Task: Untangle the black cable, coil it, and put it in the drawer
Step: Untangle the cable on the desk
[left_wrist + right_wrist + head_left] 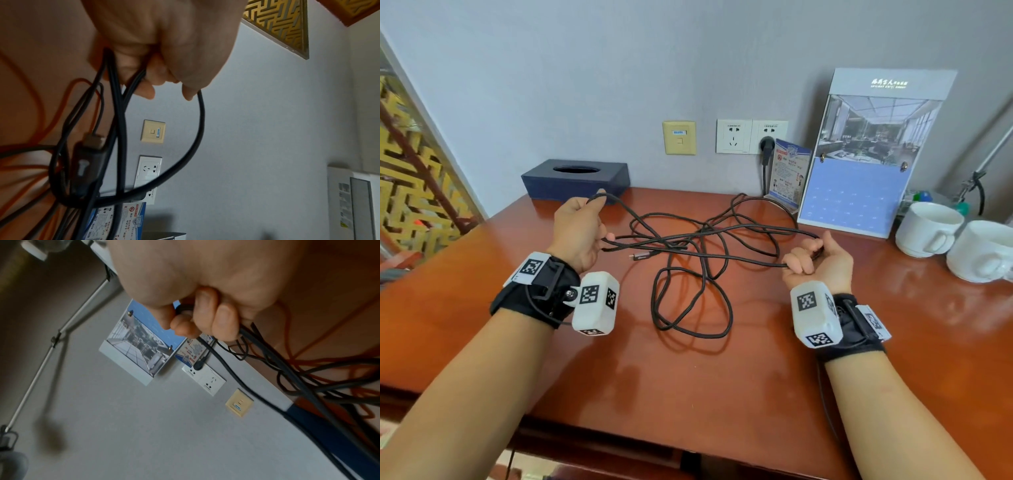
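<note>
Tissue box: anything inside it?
The tissue box shows only a dark oval slot on top, with no tissue sticking out. Its interior is hidden, so contents can't be told.

desk (688,377): glossy red-brown wood, reflective
cable (690,310): black, matt, braided look
mugs (924,229): white glossy ceramic
tissue box (575,181): dark blue, matt
wall (585,68): grey, matt

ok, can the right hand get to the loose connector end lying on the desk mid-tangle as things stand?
Probably not yet. The right hand grips strands of the black cable, so it is occupied. The connector lies in the open on the desk, nearer the left hand, which also holds cable.
</note>
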`<action>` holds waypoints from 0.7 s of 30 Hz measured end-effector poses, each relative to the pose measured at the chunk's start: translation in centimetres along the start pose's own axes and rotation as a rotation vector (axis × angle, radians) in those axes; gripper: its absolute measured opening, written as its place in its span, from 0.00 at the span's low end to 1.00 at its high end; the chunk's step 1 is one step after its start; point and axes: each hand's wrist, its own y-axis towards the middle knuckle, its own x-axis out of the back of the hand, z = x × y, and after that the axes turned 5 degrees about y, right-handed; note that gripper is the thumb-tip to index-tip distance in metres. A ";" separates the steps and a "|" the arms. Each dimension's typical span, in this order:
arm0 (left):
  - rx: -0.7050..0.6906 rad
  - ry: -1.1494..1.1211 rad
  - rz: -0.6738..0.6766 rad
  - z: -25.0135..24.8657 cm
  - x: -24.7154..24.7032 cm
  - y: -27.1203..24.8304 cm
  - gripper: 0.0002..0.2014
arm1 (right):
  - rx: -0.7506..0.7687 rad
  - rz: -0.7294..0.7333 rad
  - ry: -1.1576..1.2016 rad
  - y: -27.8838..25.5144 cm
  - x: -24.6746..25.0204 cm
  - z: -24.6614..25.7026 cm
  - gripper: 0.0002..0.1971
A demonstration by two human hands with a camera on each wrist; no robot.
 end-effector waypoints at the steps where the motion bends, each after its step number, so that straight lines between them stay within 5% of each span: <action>1: 0.014 -0.003 -0.010 0.1 0.1 0.0 0.15 | 0.019 -0.019 0.013 0.1 0.1 0.4 0.17; 9: 0.132 -0.101 -0.045 0.6 0.5 0.1 0.16 | 0.112 0.012 -0.097 -0.2 0.0 1.5 0.08; 16: 0.199 0.127 0.365 1.7 0.8 -1.3 0.34 | 0.127 0.307 -0.667 -1.1 -1.2 -0.9 0.16; 21: 0.142 0.480 0.542 2.1 0.0 -2.5 0.44 | 0.025 0.476 -0.747 -2.5 -1.6 -2.1 0.20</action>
